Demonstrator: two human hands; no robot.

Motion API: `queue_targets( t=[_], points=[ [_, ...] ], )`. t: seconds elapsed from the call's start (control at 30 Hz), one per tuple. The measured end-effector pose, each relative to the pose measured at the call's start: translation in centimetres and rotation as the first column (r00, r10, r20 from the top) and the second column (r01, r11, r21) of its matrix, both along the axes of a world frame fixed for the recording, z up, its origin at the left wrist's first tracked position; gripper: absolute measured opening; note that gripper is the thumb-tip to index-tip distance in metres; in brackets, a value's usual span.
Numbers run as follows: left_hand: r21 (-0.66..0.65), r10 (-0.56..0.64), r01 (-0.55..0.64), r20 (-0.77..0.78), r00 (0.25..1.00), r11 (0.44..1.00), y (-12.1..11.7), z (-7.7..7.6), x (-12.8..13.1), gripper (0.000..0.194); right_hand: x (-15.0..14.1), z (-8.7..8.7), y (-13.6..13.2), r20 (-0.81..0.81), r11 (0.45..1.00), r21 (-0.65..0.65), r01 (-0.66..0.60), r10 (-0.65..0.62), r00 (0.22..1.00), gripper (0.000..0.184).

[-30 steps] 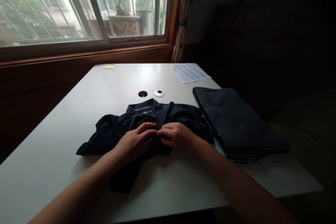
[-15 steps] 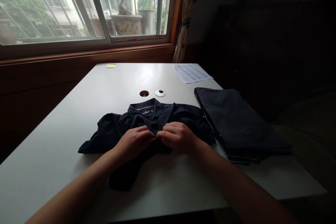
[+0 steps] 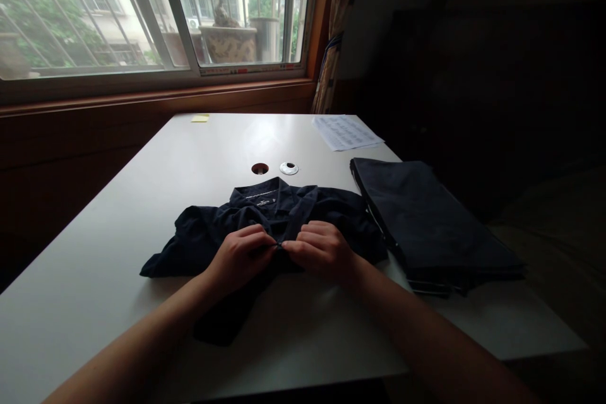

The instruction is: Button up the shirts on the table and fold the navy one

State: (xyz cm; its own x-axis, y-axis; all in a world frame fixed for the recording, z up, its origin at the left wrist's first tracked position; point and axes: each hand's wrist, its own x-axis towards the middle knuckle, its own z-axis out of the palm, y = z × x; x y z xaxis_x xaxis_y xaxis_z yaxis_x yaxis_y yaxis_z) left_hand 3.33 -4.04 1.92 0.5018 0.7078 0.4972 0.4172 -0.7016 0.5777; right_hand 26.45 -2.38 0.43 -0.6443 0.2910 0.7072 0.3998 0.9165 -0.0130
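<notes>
A dark navy collared shirt [image 3: 199,233] lies bunched on the white table [image 3: 118,202], its collar pointing away from me and a printed label inside the neck. My left hand [image 3: 243,252] pinches the front of the shirt just below the collar opening. Facing it, my right hand [image 3: 322,249] pinches the same spot, the fingertips of both hands nearly meeting. A small bit of dark fabric edge shows between them; whether a button is there I cannot make out. One dark flap of the shirt hangs toward me under my left wrist.
To the right lies a folded stack of dark cloth [image 3: 426,221], touching the shirt's side. Beyond the shirt are a round cable hole [image 3: 260,168] and a silvery grommet cover [image 3: 289,168]. Printed papers [image 3: 348,132] and a yellow sticky note [image 3: 200,118] lie at the far edge.
My right hand has shifted very slightly right, and the fingertips have moved a little on the shirt front. The shirt and everything else stay nearly the same.
</notes>
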Motion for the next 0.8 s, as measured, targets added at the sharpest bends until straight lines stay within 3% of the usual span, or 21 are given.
queue_targets(
  t=[0.23, 0.4, 0.57, 0.7, 0.8],
  points=[
    [0.092, 0.009, -0.013, 0.044, 0.999, 0.996, -0.2, -0.3, 0.0, 0.007, -0.6, 0.1, -0.3, -0.110, 0.997, -0.071, 0.002, -0.010, 0.994, 0.003],
    [0.034, 0.000, -0.003, 0.075, 0.997, 0.999, 0.1, -0.5, -0.1, 0.006, -0.6, 0.4, -0.3, -0.109, 0.998, -0.062, -0.028, 0.021, 0.994, 0.004],
    [-0.003, -0.035, 0.035, 0.102, 0.994, 0.999, 0.3, -0.6, -0.5, 0.008, -0.4, -0.2, 0.3, -0.108, 0.987, -0.160, -0.030, 0.013, 0.994, 0.005],
    [-0.024, 0.006, -0.002, 0.150, 0.989, 1.000, 0.2, 0.3, -0.6, 0.008, -0.3, -0.6, 0.7, -0.038, 0.986, -0.169, 0.001, -0.008, 0.999, 0.010],
    [-0.042, 0.083, -0.077, 0.175, 0.981, 0.996, 0.3, 0.8, -0.8, 0.004, -0.1, -0.3, 0.8, -0.104, 0.978, -0.205, 0.038, -0.060, 0.993, 0.009]
  ],
)
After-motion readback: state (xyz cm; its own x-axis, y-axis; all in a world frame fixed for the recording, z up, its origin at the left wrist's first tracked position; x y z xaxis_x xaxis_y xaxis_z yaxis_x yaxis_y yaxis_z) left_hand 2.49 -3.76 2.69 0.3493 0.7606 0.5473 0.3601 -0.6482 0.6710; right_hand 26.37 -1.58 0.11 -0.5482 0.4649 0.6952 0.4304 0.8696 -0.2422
